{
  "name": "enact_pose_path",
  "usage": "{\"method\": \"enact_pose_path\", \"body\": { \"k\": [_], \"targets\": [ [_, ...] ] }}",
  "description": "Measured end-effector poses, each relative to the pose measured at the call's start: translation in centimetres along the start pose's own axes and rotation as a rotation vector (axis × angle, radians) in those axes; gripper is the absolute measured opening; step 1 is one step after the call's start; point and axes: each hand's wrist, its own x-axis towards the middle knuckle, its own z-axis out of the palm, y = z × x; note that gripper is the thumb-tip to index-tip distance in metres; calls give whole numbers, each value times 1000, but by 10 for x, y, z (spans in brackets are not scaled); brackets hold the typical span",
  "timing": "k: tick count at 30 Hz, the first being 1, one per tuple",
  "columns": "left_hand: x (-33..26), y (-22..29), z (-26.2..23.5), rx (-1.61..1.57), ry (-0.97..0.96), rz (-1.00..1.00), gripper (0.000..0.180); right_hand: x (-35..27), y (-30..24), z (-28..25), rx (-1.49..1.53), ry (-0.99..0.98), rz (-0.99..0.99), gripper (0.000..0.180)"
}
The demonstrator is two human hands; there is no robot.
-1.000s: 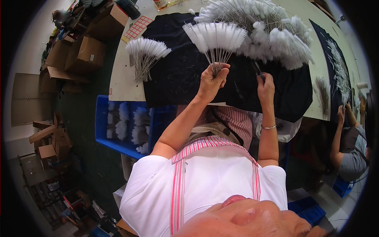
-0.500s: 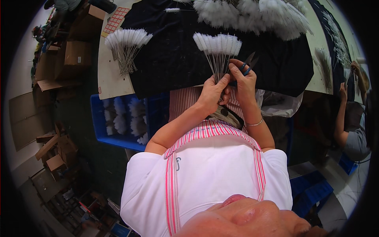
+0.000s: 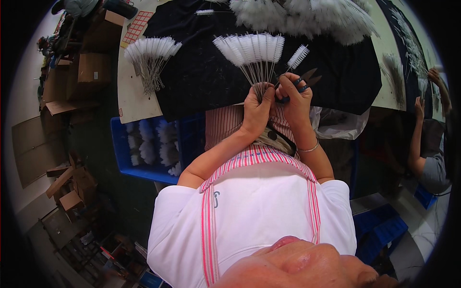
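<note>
Head view: left hand (image 3: 257, 108) closed around the wire stems of a fanned bundle of white bottle brushes (image 3: 249, 48), held upright over the near edge of the counter (image 3: 132, 103), above the black cloth (image 3: 201, 77). Right hand (image 3: 295, 98) pressed against the same stems, fingers curled through blue-handled scissors (image 3: 302, 81) and pinching one single brush (image 3: 297, 56) that tilts out to the right of the fan. Blades slightly parted, pointing away to the right.

Judged from the layout, partway through: a second fanned bundle (image 3: 151, 53) lying at the counter's left edge, apparently handled already; a large heap of loose white brushes (image 3: 307, 17) along the far edge, seemingly still to go. Blue crate (image 3: 120, 144) below the counter's left corner already loaded with white brush bundles. Bundle in hand not yet set down, so this one counted as unfinished. Another person's hand (image 3: 434, 76) at the far right, busy with separate brushes.
</note>
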Motion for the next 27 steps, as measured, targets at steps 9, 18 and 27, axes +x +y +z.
{"method": "enact_pose_path", "body": {
  "k": [9, 18, 27],
  "targets": [
    [11, -3, -1, 169, 171, 257, 14, 3, -9, 2, 64, 7, -205, 9],
    [27, 49, 4, -49, 35, 62, 43, 22, -76, -43, -133, -204, 122, 4],
    [51, 76, 26, -21, -330, -48, 28, 26, -90, -44, -524, -538, 267, 16]
  ]
}}
